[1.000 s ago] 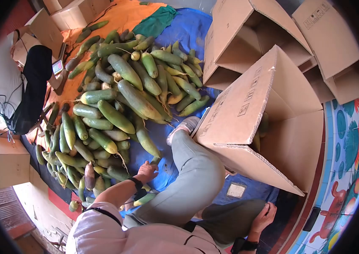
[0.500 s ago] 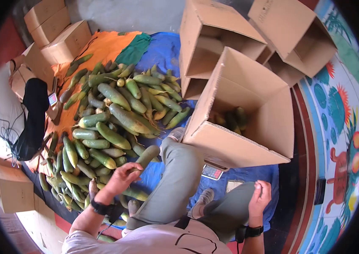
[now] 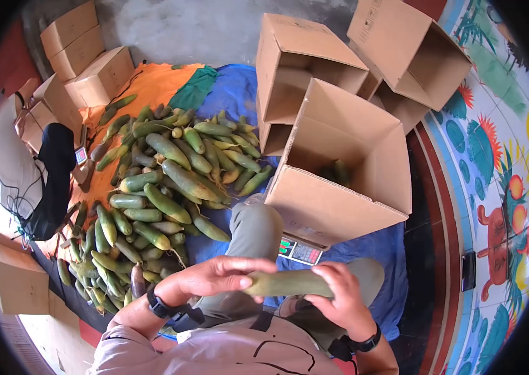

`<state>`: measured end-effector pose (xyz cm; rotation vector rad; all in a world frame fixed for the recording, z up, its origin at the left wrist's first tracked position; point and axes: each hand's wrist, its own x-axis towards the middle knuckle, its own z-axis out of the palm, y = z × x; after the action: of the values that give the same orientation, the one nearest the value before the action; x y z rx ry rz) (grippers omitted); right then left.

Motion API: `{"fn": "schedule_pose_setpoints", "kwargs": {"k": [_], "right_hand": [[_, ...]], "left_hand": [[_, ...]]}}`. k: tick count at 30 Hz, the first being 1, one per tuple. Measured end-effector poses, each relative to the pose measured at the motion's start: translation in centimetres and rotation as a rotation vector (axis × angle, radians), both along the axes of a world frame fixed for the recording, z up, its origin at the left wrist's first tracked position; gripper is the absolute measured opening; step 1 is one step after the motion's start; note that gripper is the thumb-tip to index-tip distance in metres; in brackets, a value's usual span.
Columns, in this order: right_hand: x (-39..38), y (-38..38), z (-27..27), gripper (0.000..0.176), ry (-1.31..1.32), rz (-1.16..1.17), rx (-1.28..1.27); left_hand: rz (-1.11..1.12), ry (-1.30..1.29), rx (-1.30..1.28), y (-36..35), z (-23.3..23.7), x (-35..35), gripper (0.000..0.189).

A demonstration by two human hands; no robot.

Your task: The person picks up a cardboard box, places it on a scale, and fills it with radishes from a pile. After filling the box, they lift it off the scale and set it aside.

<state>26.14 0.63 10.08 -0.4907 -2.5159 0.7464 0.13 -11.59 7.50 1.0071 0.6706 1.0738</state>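
A long green radish (image 3: 289,284) lies level in front of my body, between my two hands. My right hand (image 3: 344,299) is closed round its right end, with the thumb below and the fingers over the top. My left hand (image 3: 224,276) holds the other end, its thumb against the radish and its fingers reaching over the tip. Left of my knee lies a big heap of green radishes (image 3: 164,203), some with thin root tails. Beyond my hands, a tall open carton (image 3: 339,203) stands on a digital scale (image 3: 302,251), with a few radishes at its bottom.
Several open cartons (image 3: 314,44) are stacked on their sides at the back. Blue sheeting (image 3: 236,94) and orange sheeting (image 3: 158,81) cover the floor. Another person (image 3: 18,169) sits at the left near more boxes (image 3: 99,75). A painted wall (image 3: 489,187) runs along the right.
My left hand has brought the radish from beside the heap rightward to in front of my body. My right hand, earlier holding nothing, has moved left and taken its other end.
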Motion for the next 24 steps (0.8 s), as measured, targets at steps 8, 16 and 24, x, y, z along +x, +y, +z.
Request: {"fn": "schedule_pose_setpoints", "kwargs": {"k": [8,16,24], "right_hand": [[2.5,8.7,3.9,0.037,0.299,-0.715,0.248],[0.2,19.2,3.3,0.035,-0.287,-0.741,0.274],[1.2,24.2,-0.5,0.023,-0.032,-0.631,0.273]], "left_hand": [[0.669,0.018,-0.133,-0.7,-8.4,-2.6,0.031],[0.762,0.587,-0.517,-7.7,-21.8,-5.3,0.027],[0.951,1.060,-0.798,-14.0,-27.1,-6.0,0.025]]}}
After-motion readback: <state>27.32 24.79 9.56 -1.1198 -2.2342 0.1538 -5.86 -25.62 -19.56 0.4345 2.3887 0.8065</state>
